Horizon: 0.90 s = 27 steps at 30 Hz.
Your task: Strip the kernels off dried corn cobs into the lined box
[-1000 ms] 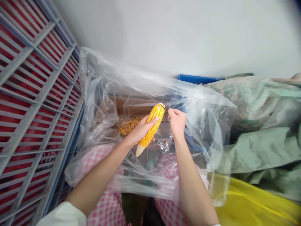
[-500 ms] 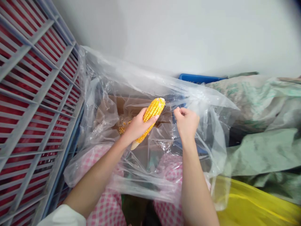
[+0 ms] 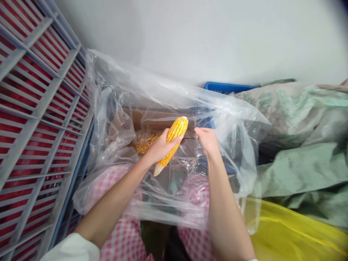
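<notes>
My left hand (image 3: 161,148) is wrapped round a yellow corn cob (image 3: 178,131), its thumb along the near side. The cob slants, with its pale bare tip low and the blunt end up to the right. Just right of that end, my right hand (image 3: 208,140) is closed on a thin dark pointed tool (image 3: 191,128), most of it hidden in the fist. The tool points at the cob; I cannot tell whether they touch. Below, loose corn kernels (image 3: 146,144) lie in a clear plastic bag (image 3: 114,108) spread open over my knees.
A grey-blue slatted crate (image 3: 40,119) with red contents stands close on the left. Cardboard (image 3: 152,119) shows inside the plastic. To the right are a blue basket (image 3: 230,87), pale woven sacks (image 3: 299,112) and a yellow bag (image 3: 288,232). A white wall (image 3: 190,40) rises behind.
My right hand has come a little to the left and turned, so the thin tool now shows. The cob's upper end has dropped slightly, and more of the loose kernels are visible.
</notes>
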{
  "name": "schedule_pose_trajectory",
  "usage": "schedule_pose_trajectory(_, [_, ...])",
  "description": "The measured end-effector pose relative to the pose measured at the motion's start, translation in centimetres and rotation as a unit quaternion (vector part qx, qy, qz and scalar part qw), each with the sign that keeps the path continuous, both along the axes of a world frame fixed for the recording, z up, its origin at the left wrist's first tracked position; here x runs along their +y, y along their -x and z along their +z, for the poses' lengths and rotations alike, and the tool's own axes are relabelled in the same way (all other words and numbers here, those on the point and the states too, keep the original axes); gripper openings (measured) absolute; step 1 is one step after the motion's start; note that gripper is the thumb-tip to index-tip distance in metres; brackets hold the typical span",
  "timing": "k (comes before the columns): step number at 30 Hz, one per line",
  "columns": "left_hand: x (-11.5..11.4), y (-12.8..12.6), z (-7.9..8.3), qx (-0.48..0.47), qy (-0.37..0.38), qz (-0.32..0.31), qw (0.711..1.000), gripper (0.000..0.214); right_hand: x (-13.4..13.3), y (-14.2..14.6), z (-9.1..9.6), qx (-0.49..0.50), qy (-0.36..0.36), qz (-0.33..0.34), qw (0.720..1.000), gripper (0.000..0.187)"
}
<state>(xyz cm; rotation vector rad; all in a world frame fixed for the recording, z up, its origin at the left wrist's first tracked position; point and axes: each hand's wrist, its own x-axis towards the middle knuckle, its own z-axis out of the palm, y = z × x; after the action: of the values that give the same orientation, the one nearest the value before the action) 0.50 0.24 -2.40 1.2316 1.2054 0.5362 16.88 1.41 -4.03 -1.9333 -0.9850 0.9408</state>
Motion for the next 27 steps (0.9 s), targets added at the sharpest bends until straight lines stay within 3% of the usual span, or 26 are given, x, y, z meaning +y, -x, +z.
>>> schedule_pose_trajectory(3, [-0.2, -0.6, -0.2, -0.104, 0.097, 0.013, 0.990, 0.046, 0.5, 1.3, -0.4, 0.038, -0.016, -0.015, 0.999, 0.026])
schedule_pose_trajectory(7, [-0.3, -0.8, -0.2, -0.143, 0.164, -0.009, 0.976, 0.049, 0.2, 1.4, 0.9, 0.057, -0.036, -0.021, 0.998, 0.026])
schedule_pose_trajectory(12, [0.4, -0.3, 0.5, -0.123, 0.085, 0.049, 0.988, 0.043, -1.2, -0.4, 3.2, -0.123, -0.051, -0.018, 0.991, 0.031])
schedule_pose_trajectory(15, [0.7, -0.2, 0.8, -0.095, 0.037, 0.042, 0.994, 0.044, -1.3, -0.7, 3.4, -0.178, -0.032, 0.000, 0.983, 0.033])
schedule_pose_trajectory(21, [0.3, -0.3, 0.6, 0.034, -0.083, -0.003, 0.996, 0.043, -0.8, -1.1, 2.4, -0.083, 0.020, 0.024, 0.996, 0.029])
schedule_pose_trajectory(27, [-0.1, -0.4, -0.7, 0.225, -0.140, -0.052, 0.963, 0.044, -0.6, -1.7, 0.4, -0.030, 0.084, 0.032, 0.996, 0.025])
